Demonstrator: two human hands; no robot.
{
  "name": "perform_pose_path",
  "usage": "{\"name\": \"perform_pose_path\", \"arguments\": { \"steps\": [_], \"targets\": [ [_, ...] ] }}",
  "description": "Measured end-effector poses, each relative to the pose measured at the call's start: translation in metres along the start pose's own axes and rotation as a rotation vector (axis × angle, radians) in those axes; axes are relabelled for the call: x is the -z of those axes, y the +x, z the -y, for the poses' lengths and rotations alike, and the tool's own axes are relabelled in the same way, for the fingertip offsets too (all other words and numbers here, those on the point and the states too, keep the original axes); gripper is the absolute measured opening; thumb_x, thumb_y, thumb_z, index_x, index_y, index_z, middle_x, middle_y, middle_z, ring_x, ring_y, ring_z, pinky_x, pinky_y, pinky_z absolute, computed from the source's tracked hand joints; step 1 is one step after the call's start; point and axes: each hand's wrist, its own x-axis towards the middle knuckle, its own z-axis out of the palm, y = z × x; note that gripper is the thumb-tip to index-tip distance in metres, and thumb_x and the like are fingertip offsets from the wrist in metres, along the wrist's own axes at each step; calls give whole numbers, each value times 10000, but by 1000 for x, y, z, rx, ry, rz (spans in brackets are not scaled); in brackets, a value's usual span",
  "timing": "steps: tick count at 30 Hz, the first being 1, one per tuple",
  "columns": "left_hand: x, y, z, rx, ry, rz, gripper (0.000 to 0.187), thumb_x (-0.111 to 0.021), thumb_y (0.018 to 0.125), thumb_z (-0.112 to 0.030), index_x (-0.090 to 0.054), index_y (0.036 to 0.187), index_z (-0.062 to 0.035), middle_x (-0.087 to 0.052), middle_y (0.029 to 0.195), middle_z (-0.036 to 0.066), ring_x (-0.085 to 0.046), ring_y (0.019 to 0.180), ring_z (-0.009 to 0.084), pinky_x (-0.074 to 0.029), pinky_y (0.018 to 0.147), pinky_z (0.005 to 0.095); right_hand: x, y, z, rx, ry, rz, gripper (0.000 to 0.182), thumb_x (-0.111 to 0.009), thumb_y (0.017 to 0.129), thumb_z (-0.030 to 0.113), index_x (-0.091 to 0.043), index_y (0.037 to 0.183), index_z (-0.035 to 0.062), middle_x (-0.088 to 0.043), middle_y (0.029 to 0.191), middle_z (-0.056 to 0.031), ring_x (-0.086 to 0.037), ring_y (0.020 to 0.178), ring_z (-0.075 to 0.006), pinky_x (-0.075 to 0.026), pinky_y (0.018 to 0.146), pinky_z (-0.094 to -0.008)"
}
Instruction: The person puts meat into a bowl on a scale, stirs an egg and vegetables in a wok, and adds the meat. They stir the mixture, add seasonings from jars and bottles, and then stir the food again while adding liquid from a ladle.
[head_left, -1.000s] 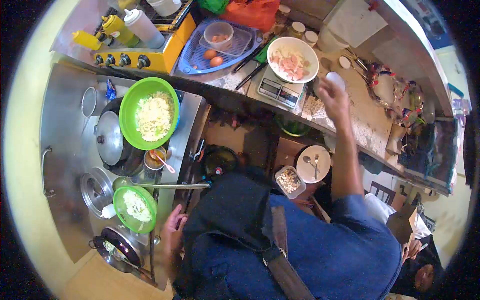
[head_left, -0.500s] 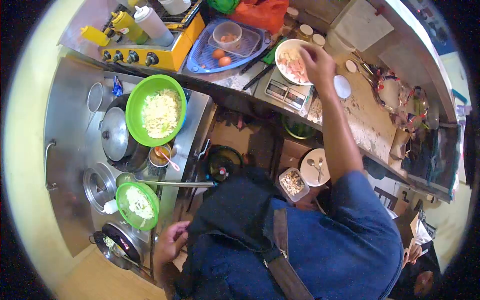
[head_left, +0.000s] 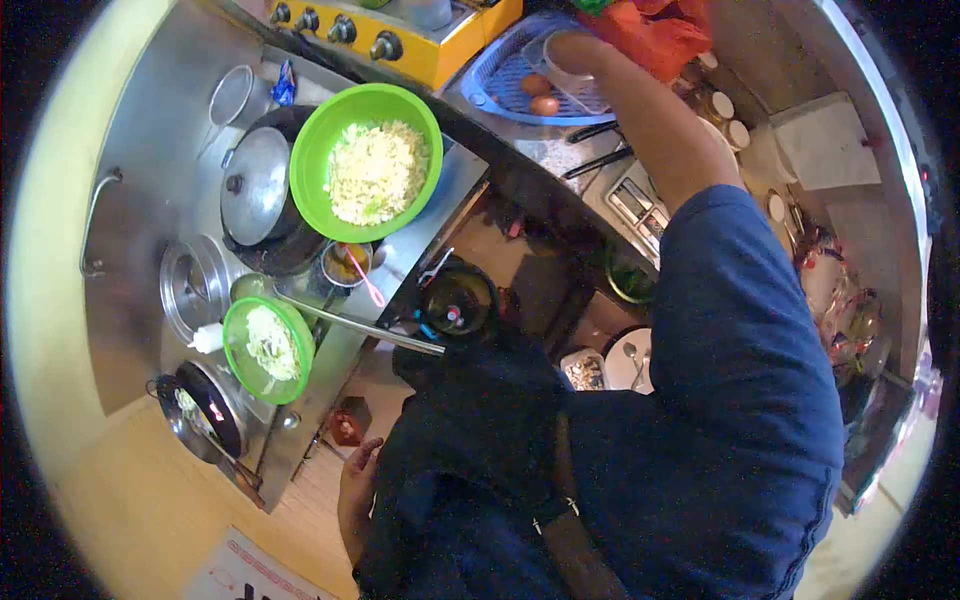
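My right hand [head_left: 578, 52] reaches down into a clear plastic tub [head_left: 553, 62] in the blue basket [head_left: 487, 82]; its fingers are hidden. Two brown eggs [head_left: 544, 105] lie in the basket beside the tub. Under my right forearm, a kitchen scale [head_left: 638, 205] stands on the counter, and the white bowl on it is almost wholly covered by my arm. My left hand [head_left: 358, 485] hangs low beside the black cloth at my front, fingers loosely bent and apart, with nothing visible in it.
On the steel counter at left are a large green bowl [head_left: 367, 165] of chopped pale food, a lidded pot [head_left: 255, 185], a smaller green bowl [head_left: 268, 350] and a pan [head_left: 212, 410]. A yellow stove [head_left: 410, 40] stands at the back. Black-handled utensils [head_left: 597, 163] lie near the scale.
My right hand has moved left from the white bowl on the scale to the tub in the blue basket. The view has shifted, and my left hand stays low by my side.
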Motion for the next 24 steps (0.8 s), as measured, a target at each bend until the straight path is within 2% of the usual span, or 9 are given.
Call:
{"name": "perform_pose_path", "arguments": {
  "steps": [2, 7, 10, 14, 17, 18, 20, 21, 24],
  "targets": [
    [-2, 1, 9, 28, -58, -14, 335, -541, 885, -162, -506, 1157, 31, -601, 997, 95, -575, 873, 158, -459, 786, 268, 1, 8, -10, 104, -265, 19, 228, -550, 797, 257, -677, 861, 79, -644, 911, -141, -647, 766, -268, -506, 665, -398],
    [-14, 4, -28, -42, 236, -72, 354, -545, 882, -182, -492, 1166, 22, -595, 949, 91, -575, 810, 146, -472, 719, 259, -4, 13, -18, 188, -278, 1, 208, -550, 789, 236, -676, 831, 76, -644, 856, -137, -642, 744, -276, -504, 648, -399],
    [0, 22, -17, -98, 97, -7, 376, -557, 874, -201, -479, 1176, 9, -580, 877, 71, -558, 739, 131, -470, 654, 258, -12, 15, -23, 244, -380, -62, 197, -551, 783, 224, -675, 814, 74, -645, 824, -135, -639, 730, -281, -502, 638, -400],
    [-5, 15, -30, -109, 165, -44, 390, -559, 872, -204, -465, 1193, -1, -564, 825, 54, -539, 694, 121, -462, 623, 260, -11, 11, -28, 325, -517, -179, 183, -551, 776, 208, -674, 790, 72, -645, 780, -132, -635, 712, -287, -500, 624, -401],
    [-10, 18, -30, -107, 168, -35, 375, -566, 870, -205, -483, 1180, -11, -567, 803, 40, -524, 671, 103, -450, 613, 239, 25, -1, -30, 495, -400, -40, 188, -569, 804, 219, -666, 783, 59, -622, 675, -82, -617, 618, -222, -493, 570, -367],
    [-11, 20, -33, -153, 292, -7, 364, -566, 871, -210, -493, 1170, -16, -565, 795, 32, -518, 664, 93, -442, 605, 226, 32, -6, -31, 546, -361, 5, 192, -575, 813, 223, -663, 780, 55, -614, 640, -65, -610, 586, -201, -490, 552, -356],
    [-14, 25, -39, -211, 423, 28, 353, -565, 871, -215, -503, 1160, -21, -563, 787, 24, -512, 656, 84, -433, 598, 214, 32, -12, -19, -36, -452, -21, 263, -631, 745, 238, -655, 898, 25, -639, 826, -163, -607, 716, -263, -474, 597, -365],
    [-16, 28, -41, -211, 405, 37, 347, -566, 871, -221, -511, 1150, -24, -564, 786, 22, -507, 653, 77, -426, 588, 209, 46, -29, -11, -49, -455, -28, 263, -631, 745, 238, -655, 898, 25, -639, 826, -163, -607, 716, -263, -474, 597, -365],
    [-15, 33, -53, -201, 399, 62, 352, -567, 870, -236, -512, 1148, -27, -568, 791, 21, -505, 647, 72, -417, 559, 205, 94, -106, 17, -110, -103, -141, 269, -628, 751, 232, -651, 923, 27, -639, 832, -168, -607, 709, -261, -475, 602, -370]
  ]
}}
